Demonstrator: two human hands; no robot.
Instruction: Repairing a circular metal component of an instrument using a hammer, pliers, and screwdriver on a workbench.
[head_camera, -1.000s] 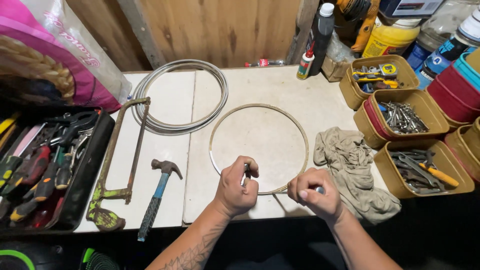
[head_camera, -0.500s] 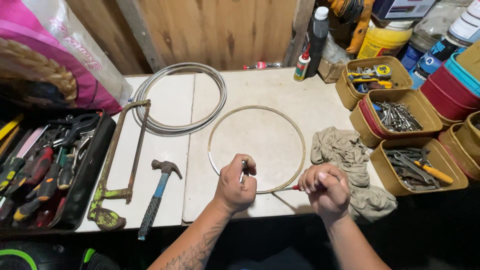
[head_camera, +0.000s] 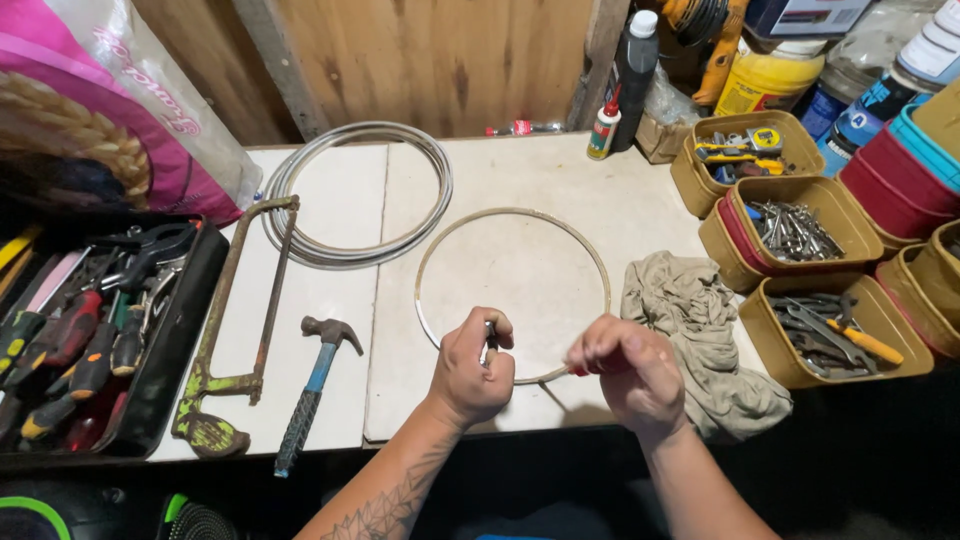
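A thin metal ring (head_camera: 512, 215) lies flat on the white tabletop (head_camera: 560, 180). My left hand (head_camera: 475, 365) pinches the ring's near edge together with a small metal piece. My right hand (head_camera: 625, 375) is closed around a tool with a red handle, its tip hidden behind my fingers, close to the ring's near-right edge.
A coil of grey wire (head_camera: 355, 190), a rusty hacksaw (head_camera: 235, 330) and a blue-handled hammer (head_camera: 312, 390) lie to the left. A black tray of screwdrivers and pliers (head_camera: 90, 330) stands far left. A beige rag (head_camera: 695, 340) and tubs of tools (head_camera: 830, 330) sit right.
My right hand has lifted slightly and turned near the ring's edge. The left hand has stayed on the ring.
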